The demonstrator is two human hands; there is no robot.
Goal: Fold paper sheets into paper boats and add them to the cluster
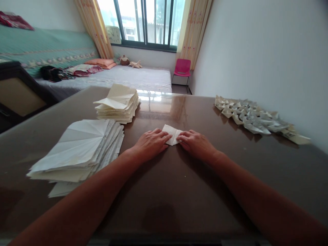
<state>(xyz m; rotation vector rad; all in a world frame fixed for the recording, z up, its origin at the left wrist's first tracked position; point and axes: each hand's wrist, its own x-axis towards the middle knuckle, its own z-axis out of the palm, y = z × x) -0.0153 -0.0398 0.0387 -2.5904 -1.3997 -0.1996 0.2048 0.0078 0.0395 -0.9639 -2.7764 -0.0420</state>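
A small folded piece of off-white paper (173, 134) lies between my hands near the middle of the brown tabletop (164, 184). My left hand (153, 141) grips its left side, fingers bent over the edge. On the opposite side, my right hand (196, 141) holds the paper with fingertips pressed on its right edge. Faint creases run across the paper, and its underside is hidden. To the left of my left forearm lies a stack of creased white sheets (74, 145). Behind it stands a second stack of cream sheets (118, 102).
Many folded paper boats (246, 114) sit in rows at the right, close to the white wall (256, 51). Beyond the table are a bed (143, 77), a pink chair (182, 68) and a window. A dark cabinet (20, 92) stands at the left.
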